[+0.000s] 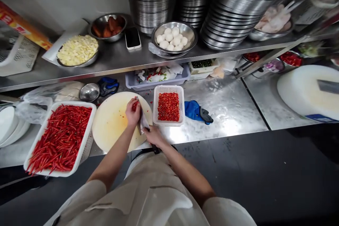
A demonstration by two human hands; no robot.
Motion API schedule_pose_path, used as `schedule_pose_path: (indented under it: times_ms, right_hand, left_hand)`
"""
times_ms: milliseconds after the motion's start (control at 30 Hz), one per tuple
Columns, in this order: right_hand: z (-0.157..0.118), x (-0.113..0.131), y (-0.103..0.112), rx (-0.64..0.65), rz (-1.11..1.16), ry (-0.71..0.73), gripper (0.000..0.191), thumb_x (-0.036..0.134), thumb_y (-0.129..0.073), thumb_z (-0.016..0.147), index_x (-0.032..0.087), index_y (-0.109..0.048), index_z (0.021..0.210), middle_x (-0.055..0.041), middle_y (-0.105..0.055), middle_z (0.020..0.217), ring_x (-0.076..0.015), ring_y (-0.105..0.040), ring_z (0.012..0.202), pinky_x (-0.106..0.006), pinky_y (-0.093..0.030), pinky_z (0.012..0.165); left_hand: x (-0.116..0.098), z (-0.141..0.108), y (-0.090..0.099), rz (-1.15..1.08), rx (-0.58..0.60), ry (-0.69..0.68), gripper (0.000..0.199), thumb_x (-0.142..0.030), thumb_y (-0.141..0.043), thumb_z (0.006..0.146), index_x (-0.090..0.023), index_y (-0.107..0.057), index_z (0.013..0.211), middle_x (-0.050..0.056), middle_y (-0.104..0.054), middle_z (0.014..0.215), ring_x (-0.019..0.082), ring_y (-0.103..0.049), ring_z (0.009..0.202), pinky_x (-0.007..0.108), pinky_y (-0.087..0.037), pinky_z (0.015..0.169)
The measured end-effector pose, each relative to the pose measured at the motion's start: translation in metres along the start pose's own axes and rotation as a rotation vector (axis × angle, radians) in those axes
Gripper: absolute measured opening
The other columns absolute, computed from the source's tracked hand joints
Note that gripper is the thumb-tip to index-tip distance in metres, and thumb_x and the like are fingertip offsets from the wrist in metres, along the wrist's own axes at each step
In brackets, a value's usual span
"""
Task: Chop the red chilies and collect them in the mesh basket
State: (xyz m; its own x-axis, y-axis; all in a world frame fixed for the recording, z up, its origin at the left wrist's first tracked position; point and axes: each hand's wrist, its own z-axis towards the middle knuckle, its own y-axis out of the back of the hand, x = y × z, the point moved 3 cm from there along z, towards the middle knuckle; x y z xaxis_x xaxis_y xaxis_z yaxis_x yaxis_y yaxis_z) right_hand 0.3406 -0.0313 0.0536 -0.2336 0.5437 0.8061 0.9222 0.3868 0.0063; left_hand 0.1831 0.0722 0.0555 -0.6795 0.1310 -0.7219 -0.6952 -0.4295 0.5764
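Note:
My right hand (154, 136) is closed on the handle of a kitchen knife (143, 119), its blade tilted over the right side of a round cutting board (108, 120). My left hand (133, 112) is curled beside the blade's far end. Red chilies (135, 105) show between its fingers and the blade. A few red bits lie on the yellow-stained board. Just right of the board stands a white basket (155, 111) of chopped red chilies (168, 106). At the left a larger white basket (93, 113) holds a heap of whole red chilies (59, 139).
Blue gloves (194, 110) lie right of the small basket; another blue glove (108, 85) and a metal bowl (89, 92) are behind the board. The overhead shelf (111, 60) bears a phone (132, 38), food bowls and stacked metal bowls (233, 14). Another board (304, 88) stands far right.

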Motion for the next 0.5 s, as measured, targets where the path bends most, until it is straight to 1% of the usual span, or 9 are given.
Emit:
schedule_pose_path:
  times_ms: [67,133,200,267,300,367,433,500]
  right_hand:
    - [-0.014,0.002,0.042,-0.086,0.036,0.005,0.03,0.051,-0.068,0.1,0.022,-0.065,0.095,0.0055,-0.054,0.057,-0.0128,-0.05,0.049,-0.022,-0.032,0.049]
    - [-0.028,0.002,0.08,-0.15,0.077,-0.009,0.032,0.053,-0.067,0.099,0.021,-0.064,0.095,0.0052,-0.053,0.057,-0.013,-0.049,0.05,-0.022,-0.033,0.049]
    - [-0.042,-0.002,0.112,-0.179,0.124,-0.046,0.033,0.053,-0.067,0.096,0.021,-0.061,0.094,0.0056,-0.052,0.057,-0.0127,-0.047,0.049,-0.023,-0.034,0.048]
    - [-0.056,-0.01,0.138,-0.188,0.193,-0.091,0.033,0.054,-0.069,0.093,0.023,-0.056,0.092,0.0074,-0.049,0.056,-0.012,-0.045,0.046,-0.023,-0.034,0.046]
    - [-0.063,-0.016,0.148,-0.195,0.226,-0.107,0.034,0.054,-0.069,0.091,0.024,-0.054,0.09,0.0085,-0.047,0.055,-0.0118,-0.043,0.044,-0.023,-0.035,0.044]
    - [-0.073,-0.029,0.166,-0.229,0.272,-0.12,0.035,0.055,-0.069,0.087,0.026,-0.05,0.088,0.01,-0.045,0.055,-0.0116,-0.042,0.042,-0.024,-0.036,0.042]
    - [-0.077,-0.042,0.181,-0.284,0.285,-0.121,0.037,0.056,-0.07,0.084,0.026,-0.048,0.087,0.0102,-0.044,0.055,-0.012,-0.042,0.042,-0.024,-0.037,0.041]
    - [-0.074,-0.051,0.191,-0.335,0.279,-0.117,0.037,0.058,-0.069,0.083,0.026,-0.049,0.088,0.0098,-0.045,0.055,-0.013,-0.043,0.041,-0.025,-0.037,0.04]
  left_hand:
    - [-0.041,0.004,-0.037,-0.004,0.066,-0.091,0.027,-0.039,-0.054,0.109,-0.024,-0.069,0.126,0.01,-0.067,0.141,0.025,-0.06,0.14,0.05,-0.048,0.125]
    - [-0.072,0.008,-0.077,0.016,0.16,-0.157,0.027,-0.036,-0.052,0.11,-0.025,-0.07,0.126,0.01,-0.067,0.14,0.025,-0.059,0.14,0.048,-0.048,0.123]
    - [-0.088,0.014,-0.114,0.031,0.282,-0.201,0.026,-0.033,-0.051,0.11,-0.024,-0.07,0.124,0.011,-0.067,0.137,0.024,-0.06,0.136,0.045,-0.049,0.121]
    - [-0.089,0.02,-0.141,0.039,0.401,-0.203,0.024,-0.027,-0.053,0.107,-0.022,-0.071,0.122,0.011,-0.069,0.129,0.024,-0.064,0.129,0.043,-0.052,0.118]
    - [-0.086,0.021,-0.15,0.048,0.448,-0.188,0.023,-0.022,-0.053,0.105,-0.021,-0.071,0.12,0.011,-0.07,0.125,0.024,-0.065,0.126,0.043,-0.052,0.117]
    - [-0.077,0.017,-0.16,0.078,0.514,-0.154,0.025,-0.013,-0.052,0.101,-0.019,-0.072,0.115,0.011,-0.071,0.121,0.024,-0.066,0.123,0.043,-0.053,0.116]
    - [-0.069,0.004,-0.158,0.09,0.561,-0.141,0.028,-0.008,-0.049,0.099,-0.019,-0.073,0.109,0.01,-0.072,0.12,0.023,-0.068,0.121,0.042,-0.053,0.115]
    - [-0.063,-0.015,-0.149,0.054,0.586,-0.137,0.028,-0.01,-0.048,0.101,-0.021,-0.073,0.11,0.008,-0.074,0.119,0.021,-0.07,0.117,0.041,-0.056,0.112]
